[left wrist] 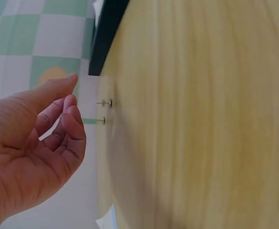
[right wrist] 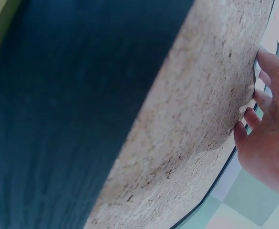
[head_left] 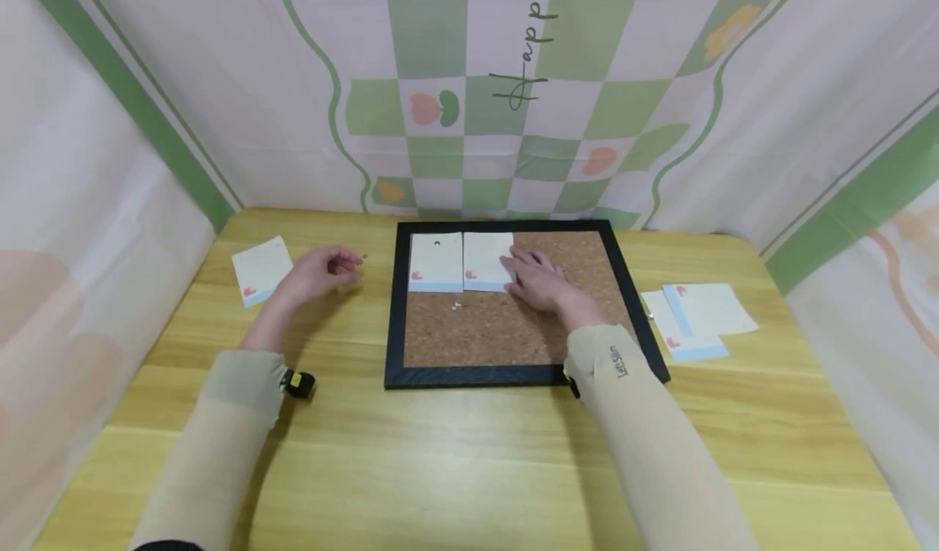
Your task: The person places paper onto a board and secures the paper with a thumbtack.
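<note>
My right hand [head_left: 538, 279] rests its fingers on the cork board [head_left: 477, 331] and touches the right edge of a white card [head_left: 487, 259] with a blue strip. In the right wrist view, the fingertips [right wrist: 238, 128] lie on the cork. Beside that card is a similar card [head_left: 436, 266], bearing a tack [head_left: 437, 244] near its top. Left of the board, my left hand [head_left: 323, 272] hovers above the table with bent, relaxed fingers and nothing visible in them. Two thumbtacks [left wrist: 109, 102] stand points up on the table near its fingertips.
Small light tacks [head_left: 458, 306] lie on the cork below the cards. A loose card [head_left: 262, 267] is at the table's left, and two overlapping cards [head_left: 715, 310] lie right of the black frame [head_left: 477, 376]. A patterned curtain [head_left: 433, 37] hangs behind the table.
</note>
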Motion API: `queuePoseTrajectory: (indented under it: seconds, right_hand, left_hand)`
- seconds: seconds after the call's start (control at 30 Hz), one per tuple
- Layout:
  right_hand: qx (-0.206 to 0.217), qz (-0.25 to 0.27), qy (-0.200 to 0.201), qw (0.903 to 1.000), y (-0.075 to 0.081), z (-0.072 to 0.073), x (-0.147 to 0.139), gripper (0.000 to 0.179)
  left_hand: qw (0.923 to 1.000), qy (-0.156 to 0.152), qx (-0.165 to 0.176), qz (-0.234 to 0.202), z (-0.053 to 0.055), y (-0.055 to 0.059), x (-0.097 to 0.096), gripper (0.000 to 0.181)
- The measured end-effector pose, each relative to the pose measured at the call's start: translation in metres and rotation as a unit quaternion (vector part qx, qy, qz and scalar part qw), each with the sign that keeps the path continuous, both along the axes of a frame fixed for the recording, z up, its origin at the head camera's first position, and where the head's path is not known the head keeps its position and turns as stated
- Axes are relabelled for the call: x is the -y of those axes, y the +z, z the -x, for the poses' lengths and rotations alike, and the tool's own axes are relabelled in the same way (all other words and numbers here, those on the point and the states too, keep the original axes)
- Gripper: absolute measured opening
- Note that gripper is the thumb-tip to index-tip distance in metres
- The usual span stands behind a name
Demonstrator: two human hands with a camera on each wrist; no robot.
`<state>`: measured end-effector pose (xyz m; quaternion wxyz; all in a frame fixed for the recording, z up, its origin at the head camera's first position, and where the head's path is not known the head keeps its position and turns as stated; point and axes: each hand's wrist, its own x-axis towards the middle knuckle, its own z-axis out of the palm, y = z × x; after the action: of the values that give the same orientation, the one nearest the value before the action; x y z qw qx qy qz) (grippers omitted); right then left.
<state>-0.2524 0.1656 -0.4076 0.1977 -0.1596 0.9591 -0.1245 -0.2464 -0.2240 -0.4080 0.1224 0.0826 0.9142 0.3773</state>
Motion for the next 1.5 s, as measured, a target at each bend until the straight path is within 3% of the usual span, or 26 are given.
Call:
queuePoseTrajectory:
  seconds: [0.47, 0.97, 1.5]
  right_hand:
    - [0.005, -0.013, 0.005, 0.9999, 0.001, 0.000, 0.001, 0.059]
    - [0.006, -0.016, 0.015, 0.9998, -0.009, 0.003, -0.005, 0.059]
    - [0.008, -0.018, 0.015, 0.9997, 0.001, -0.003, -0.002, 0.059]
  left_hand:
    - [0.9974, -0.019, -0.005, 0.069, -0.001, -0.012, 0.004, 0.021]
    - [0.9928, -0.002, -0.020, 0.118, 0.000, -0.009, -0.001, 0.009]
    - [0.9888, -0.042, -0.035, 0.139, -0.001, -0.005, -0.005, 0.007]
